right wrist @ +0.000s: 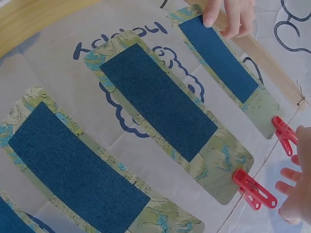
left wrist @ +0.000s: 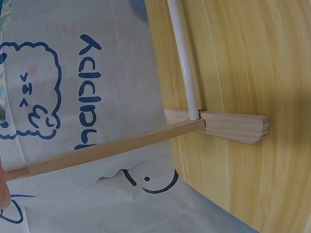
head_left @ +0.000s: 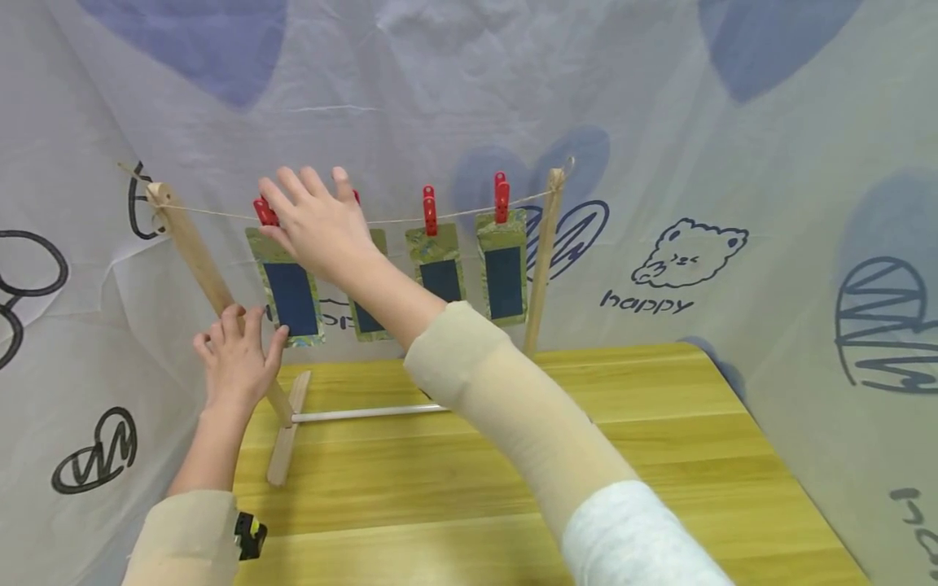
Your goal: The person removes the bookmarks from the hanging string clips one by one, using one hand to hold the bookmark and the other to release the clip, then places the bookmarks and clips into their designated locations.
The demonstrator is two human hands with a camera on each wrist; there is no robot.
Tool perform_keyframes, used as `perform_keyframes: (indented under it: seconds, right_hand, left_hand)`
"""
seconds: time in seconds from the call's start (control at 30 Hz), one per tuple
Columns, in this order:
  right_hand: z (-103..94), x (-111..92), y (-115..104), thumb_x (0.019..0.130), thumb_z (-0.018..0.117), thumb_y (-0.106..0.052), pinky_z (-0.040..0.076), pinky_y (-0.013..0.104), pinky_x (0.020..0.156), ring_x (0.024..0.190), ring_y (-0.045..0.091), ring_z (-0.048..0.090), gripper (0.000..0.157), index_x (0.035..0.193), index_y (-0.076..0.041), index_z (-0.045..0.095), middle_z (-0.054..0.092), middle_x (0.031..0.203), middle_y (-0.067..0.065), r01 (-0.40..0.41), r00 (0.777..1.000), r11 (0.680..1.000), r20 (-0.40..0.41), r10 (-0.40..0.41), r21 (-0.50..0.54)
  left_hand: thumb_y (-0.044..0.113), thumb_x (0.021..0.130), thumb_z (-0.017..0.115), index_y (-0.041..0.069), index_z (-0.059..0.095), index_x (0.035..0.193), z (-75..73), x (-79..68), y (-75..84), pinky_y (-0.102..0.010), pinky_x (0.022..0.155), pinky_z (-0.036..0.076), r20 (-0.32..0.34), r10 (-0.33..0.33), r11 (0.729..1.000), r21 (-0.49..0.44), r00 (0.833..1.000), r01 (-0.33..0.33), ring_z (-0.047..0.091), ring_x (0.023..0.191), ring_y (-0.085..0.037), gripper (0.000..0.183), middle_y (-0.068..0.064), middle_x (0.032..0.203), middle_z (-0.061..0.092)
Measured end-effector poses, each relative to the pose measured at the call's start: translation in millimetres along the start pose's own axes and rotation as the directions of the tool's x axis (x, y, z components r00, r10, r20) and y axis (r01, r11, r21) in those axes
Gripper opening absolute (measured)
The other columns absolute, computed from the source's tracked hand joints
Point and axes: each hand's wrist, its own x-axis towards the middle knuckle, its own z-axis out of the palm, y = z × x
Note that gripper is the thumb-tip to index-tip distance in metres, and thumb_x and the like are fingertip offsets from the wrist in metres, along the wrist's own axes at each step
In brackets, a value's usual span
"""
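Several green patterned cards with dark blue panels hang from a string by red clips. My right hand is raised at the left part of the string, fingers extended, beside the leftmost red clip and in front of another clip that it mostly hides. In the right wrist view that leftmost clip is clamped on the card's top edge. My left hand is in front of the left wooden post, fingers spread. Its thumb is at the lower edge of the leftmost card.
The wooden stand has a right post, a foot and a white rod along the wooden table. Two more red clips hold cards towards the right. A printed cloth hangs behind and beside the table.
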Motion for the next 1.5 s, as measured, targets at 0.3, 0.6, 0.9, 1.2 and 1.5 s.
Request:
perform_keyframes:
  seconds: [0.3,0.6,0.9,1.2,1.5]
  right_hand:
    - [-4.5,5.8,-2.9,0.093,0.017,-0.059,0.006,0.044,0.107,0.136,0.01,0.012,0.061,0.146,-0.032,0.004,0.011,0.149,-0.013,-0.016,0.999,1.0,0.043,0.017,-0.007]
    - [-5.9,9.1,-4.0,0.092,0.014,-0.061,0.004,0.044,0.108,0.137,0.009,0.009,0.061,0.146,-0.034,0.003,0.008,0.15,-0.013,-0.034,0.995,0.999,0.096,0.032,0.014]
    - [-5.6,11.5,-4.0,0.093,0.012,-0.058,0.006,0.044,0.108,0.136,0.01,0.012,0.058,0.145,-0.034,0.01,0.013,0.15,-0.011,-0.03,0.996,0.999,0.08,0.029,0.014]
    - [-1.0,12.0,-0.6,0.095,0.013,-0.053,0.007,0.044,0.107,0.134,0.008,0.017,0.049,0.142,-0.038,0.017,0.017,0.147,-0.012,-0.049,0.997,0.997,0.053,0.046,0.056]
    - [-0.4,12.1,0.2,0.095,0.012,-0.053,0.009,0.044,0.106,0.134,0.01,0.019,0.049,0.142,-0.039,0.017,0.018,0.148,-0.011,-0.046,0.998,0.998,0.036,0.045,0.051]
  left_hand:
    - [0.045,0.098,0.029,0.001,0.033,0.129,2.0,-1.7,-0.7,-0.061,0.089,0.005,0.011,-0.015,1.0,-0.006,1.0,0.015,0.022,0.112,-0.046,0.055,-0.024,0.129,0.022]
    - [0.046,0.097,0.029,0.002,0.033,0.131,2.6,-2.8,-2.2,-0.061,0.089,0.006,0.023,-0.019,1.0,-0.003,1.0,0.019,0.022,0.114,-0.046,0.055,-0.024,0.13,0.022]
    - [0.045,0.098,0.029,0.0,0.033,0.131,4.8,-3.8,4.4,-0.06,0.088,0.007,0.029,-0.007,1.0,-0.03,1.0,0.008,0.022,0.114,-0.046,0.056,-0.025,0.13,0.023]
    - [0.045,0.098,0.027,-0.003,0.033,0.131,9.8,-4.6,5.6,-0.059,0.089,0.006,0.013,-0.012,0.999,-0.052,1.0,0.013,0.021,0.113,-0.045,0.058,-0.025,0.13,0.023]
    - [0.039,0.099,0.03,-0.002,0.042,0.113,12.9,-5.8,3.5,-0.058,0.088,0.007,-0.077,0.006,0.992,-0.128,0.997,-0.016,0.024,0.105,-0.044,0.045,-0.023,0.124,0.026]
